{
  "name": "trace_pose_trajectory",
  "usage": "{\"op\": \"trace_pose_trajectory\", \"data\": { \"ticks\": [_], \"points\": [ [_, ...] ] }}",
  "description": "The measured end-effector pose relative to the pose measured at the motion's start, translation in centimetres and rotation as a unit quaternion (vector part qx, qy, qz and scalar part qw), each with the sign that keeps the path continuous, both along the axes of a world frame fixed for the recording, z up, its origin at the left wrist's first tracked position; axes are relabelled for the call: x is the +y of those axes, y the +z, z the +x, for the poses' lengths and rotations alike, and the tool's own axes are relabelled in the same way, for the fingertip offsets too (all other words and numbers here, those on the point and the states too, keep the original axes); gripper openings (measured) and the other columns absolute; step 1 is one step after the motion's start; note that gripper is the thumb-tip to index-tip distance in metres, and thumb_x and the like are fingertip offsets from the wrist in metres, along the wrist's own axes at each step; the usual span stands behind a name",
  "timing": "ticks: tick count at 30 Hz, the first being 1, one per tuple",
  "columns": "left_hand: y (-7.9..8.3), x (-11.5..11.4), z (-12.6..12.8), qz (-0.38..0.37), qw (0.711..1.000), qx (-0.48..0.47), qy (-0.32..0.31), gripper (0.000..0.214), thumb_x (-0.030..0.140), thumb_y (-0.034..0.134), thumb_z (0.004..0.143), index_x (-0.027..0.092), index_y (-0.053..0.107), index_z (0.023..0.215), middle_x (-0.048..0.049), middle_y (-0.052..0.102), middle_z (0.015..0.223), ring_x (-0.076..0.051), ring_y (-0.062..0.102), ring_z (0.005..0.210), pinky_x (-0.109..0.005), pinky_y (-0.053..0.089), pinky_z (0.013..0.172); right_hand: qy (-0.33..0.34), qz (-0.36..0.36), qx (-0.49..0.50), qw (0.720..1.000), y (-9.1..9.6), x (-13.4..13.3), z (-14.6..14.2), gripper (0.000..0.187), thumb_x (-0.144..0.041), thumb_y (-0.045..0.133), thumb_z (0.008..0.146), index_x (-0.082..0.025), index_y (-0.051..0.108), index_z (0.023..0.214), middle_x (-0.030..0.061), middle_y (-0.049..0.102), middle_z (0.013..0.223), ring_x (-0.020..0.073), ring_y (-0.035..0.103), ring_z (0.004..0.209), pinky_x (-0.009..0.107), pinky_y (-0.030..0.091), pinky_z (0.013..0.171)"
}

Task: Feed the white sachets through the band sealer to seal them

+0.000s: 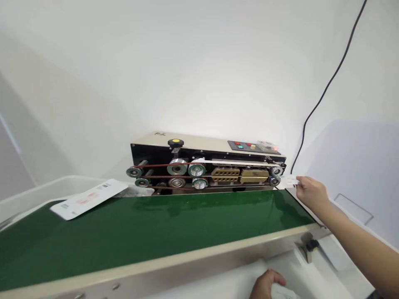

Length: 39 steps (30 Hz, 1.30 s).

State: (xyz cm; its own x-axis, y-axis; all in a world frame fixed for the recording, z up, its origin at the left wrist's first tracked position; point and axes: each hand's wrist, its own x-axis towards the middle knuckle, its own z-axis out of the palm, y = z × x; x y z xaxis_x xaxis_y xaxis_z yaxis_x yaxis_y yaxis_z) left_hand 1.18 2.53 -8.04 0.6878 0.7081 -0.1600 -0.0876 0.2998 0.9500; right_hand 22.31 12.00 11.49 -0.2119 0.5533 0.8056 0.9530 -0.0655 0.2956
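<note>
At the right end of a continuous band sealer (pixel 204 139), my right hand (pixel 311 193) pinches the edge of a flat white pouch (pixel 289 180). The pouch's far edge reaches the sealer's end rollers (pixel 275 175). Low in the view, my left hand (pixel 267 284) curls round a pale packet (pixel 282 292), partly cut off by the bottom edge. A white printed pouch (pixel 90 199) lies tilted across the left end of the green conveyor belt (pixel 174 232), with part of it past the belt's back edge.
A white bin (pixel 40 189) stands behind the belt's left end, with more pouches partly showing. Coloured buttons sit on the control panel (pixel 251 146). A black cable (pixel 332 81) hangs down the wall. A black knob (pixel 311 245) juts from the conveyor's front right.
</note>
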Motion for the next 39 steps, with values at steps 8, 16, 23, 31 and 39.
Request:
{"op": "trace_pose_trajectory", "data": {
  "ticks": [8,16,23,31,39],
  "points": [
    [0.0,0.1,0.0,-0.010,0.999,-0.018,-0.025,0.045,0.010,0.071,0.046,0.019,0.058,0.088,0.0044,0.056,0.067,-0.017,0.055,0.070,-0.029,0.040,0.070,0.001,-0.031,0.015,0.999,-0.4,0.6,-0.6,0.015,-0.015,0.048,0.069,-0.018,0.063,0.070,0.0069,0.071,0.080,0.0192,0.064,0.067,0.026,0.042,0.053],
    [1.7,-0.2,-0.5,-0.002,0.999,0.027,-0.024,0.052,0.010,0.075,0.042,0.020,0.058,0.090,0.0033,0.054,0.074,-0.017,0.054,0.073,-0.029,0.041,0.071,0.005,-0.106,0.041,0.994,-0.8,0.7,-1.7,0.016,-0.017,0.045,0.070,-0.021,0.060,0.065,0.0066,0.070,0.079,0.0210,0.064,0.067,0.029,0.044,0.057],
    [1.8,-1.2,-0.2,0.015,0.994,0.103,0.027,0.053,0.012,0.076,0.043,0.022,0.058,0.092,0.0021,0.056,0.077,-0.019,0.055,0.076,-0.031,0.044,0.071,0.017,-0.127,0.036,0.991,-0.1,0.3,-3.5,0.015,-0.019,0.046,0.071,-0.022,0.060,0.066,0.0051,0.070,0.079,0.0196,0.063,0.067,0.028,0.044,0.057],
    [2.3,-1.3,-0.4,-0.016,0.997,0.070,0.008,0.058,0.012,0.076,0.041,0.021,0.055,0.094,0.0045,0.053,0.068,-0.016,0.053,0.066,-0.029,0.042,0.062,0.072,-0.125,0.023,0.989,0.1,0.0,-4.9,0.017,-0.024,0.046,0.076,-0.020,0.062,0.073,0.0048,0.070,0.080,0.0187,0.063,0.070,0.027,0.044,0.061],
    [3.1,-1.9,-0.3,-0.068,0.996,0.051,-0.010,0.061,0.003,0.067,0.043,0.018,0.048,0.099,0.0067,0.055,0.060,-0.011,0.048,0.054,-0.028,0.039,0.058,0.096,-0.126,0.019,0.987,-0.4,0.2,-5.9,0.010,-0.024,0.050,0.075,-0.020,0.059,0.074,0.0053,0.068,0.081,0.0193,0.062,0.072,0.027,0.042,0.061]
  ]
}}
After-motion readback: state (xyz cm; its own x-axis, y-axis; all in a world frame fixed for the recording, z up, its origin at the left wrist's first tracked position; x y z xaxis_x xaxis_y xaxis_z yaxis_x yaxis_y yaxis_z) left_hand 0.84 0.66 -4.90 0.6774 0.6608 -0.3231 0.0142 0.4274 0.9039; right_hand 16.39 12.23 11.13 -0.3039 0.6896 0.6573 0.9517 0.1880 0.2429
